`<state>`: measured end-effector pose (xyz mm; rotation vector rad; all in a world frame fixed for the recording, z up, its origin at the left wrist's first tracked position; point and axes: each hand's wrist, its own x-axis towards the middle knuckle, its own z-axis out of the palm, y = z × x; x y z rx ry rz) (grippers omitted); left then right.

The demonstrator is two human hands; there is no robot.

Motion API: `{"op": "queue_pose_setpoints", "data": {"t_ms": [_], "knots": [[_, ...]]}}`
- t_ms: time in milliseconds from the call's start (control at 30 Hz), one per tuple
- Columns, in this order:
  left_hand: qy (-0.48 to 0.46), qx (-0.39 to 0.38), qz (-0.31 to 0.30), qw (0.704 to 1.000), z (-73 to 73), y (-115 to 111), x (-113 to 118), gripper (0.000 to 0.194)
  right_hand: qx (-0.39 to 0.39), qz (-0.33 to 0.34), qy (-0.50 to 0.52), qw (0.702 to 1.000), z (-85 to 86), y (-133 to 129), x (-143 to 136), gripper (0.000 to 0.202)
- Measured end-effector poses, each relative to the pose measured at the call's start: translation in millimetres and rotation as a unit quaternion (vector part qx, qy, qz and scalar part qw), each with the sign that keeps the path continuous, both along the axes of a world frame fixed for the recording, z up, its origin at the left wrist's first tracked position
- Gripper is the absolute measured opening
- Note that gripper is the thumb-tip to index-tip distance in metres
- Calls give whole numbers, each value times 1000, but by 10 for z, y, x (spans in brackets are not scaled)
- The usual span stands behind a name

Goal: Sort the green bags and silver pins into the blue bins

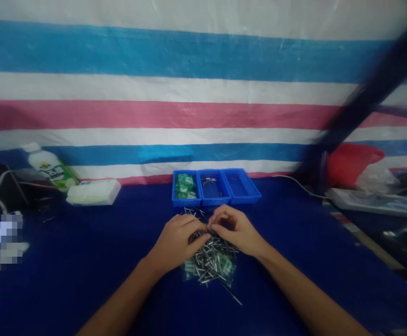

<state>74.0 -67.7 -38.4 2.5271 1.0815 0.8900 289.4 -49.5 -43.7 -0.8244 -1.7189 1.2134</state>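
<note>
The left hand [184, 237] and the right hand [240, 229] are held over a pile of thin metal rods [208, 262] on a dark blue table [101, 261]. The fingers of both hands are curled, and their tips are brought close together above the far part of the pile. The gap between thumb and fingers looks narrow on each hand, but whether anything is pinched there cannot be told, as the fingertips are small and blurred.

The pile is spread in front of the person, with rods lying at many angles. Clear packets with green parts [227, 266] are seen among and beside the rods at its near side. One loose rod [231, 294] is laid on the table just off the near edge of the pile.

Just beyond the pile, three blue trays are set side by side. In the left tray [186, 203], green packets [185, 185] are held; in the middle tray [214, 201], a few rods [209, 180] are scattered; in the right tray [243, 189], a small thin piece is seen near the far side.

Toward the left, a white and green bottle [51, 167] is tilted behind a pack of tissues [93, 192]. At the right, a red bag [353, 163] is placed behind a white power strip or similar object [374, 203]. A striped sheet [189, 114] is hung behind the table.
</note>
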Motion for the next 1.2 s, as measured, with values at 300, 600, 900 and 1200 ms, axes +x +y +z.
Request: {"op": "queue_pose_setpoints", "data": {"t_ms": [300,600,900,1200], "knots": [[-38,13,38,998,-24,-14,54,14,-44,-21,59,997,-79,-10,-52,29],[-121,-64,48,989,-38,-21,127,19,-50,-33,88,994,-88,28,-64,20],[-197,-60,40,978,27,-4,67,29,-81,-103,137,982,-42,96,-8,26],[-278,-14,97,955,7,85,-92,43,-185,-192,138,954,16,213,131,35]]}}
